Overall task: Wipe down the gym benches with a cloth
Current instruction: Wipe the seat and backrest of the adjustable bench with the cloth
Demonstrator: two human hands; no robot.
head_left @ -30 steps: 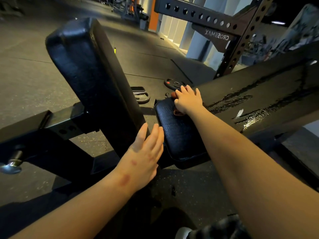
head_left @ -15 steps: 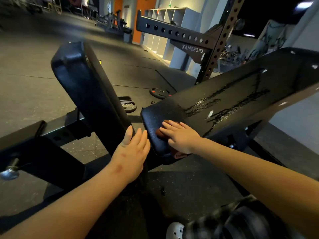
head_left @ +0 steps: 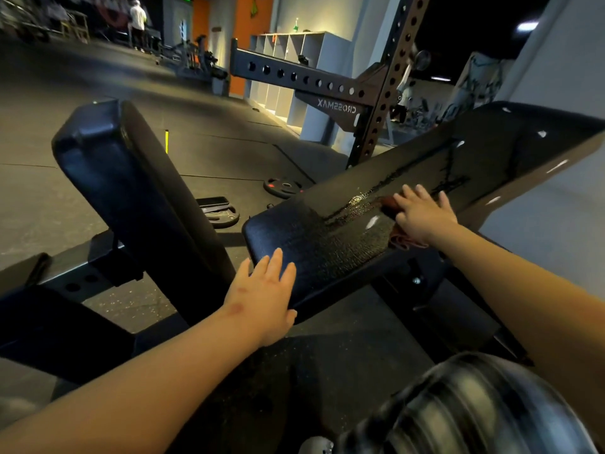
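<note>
The right hand (head_left: 424, 216) presses a reddish cloth (head_left: 388, 202) onto the wet black bench (head_left: 311, 237). The cloth lies mostly beneath its straight, spread fingers (head_left: 422, 197). The left hand (head_left: 262, 296) rests flat on the bench's near end, fingers together.

Left forearm enters from near left, bare, angled toward centre; reddish marks at wrist and on back of hand. Left hand (head_left: 262, 296) palm down, fingers straight and close together, resting on near end of bench pad (head_left: 327, 244). Right forearm enters from right edge, bare, reaching farther. Right hand (head_left: 424, 214) palm down, fingers straight and slightly spread, pressing reddish cloth (head_left: 388, 203) flat.
</note>
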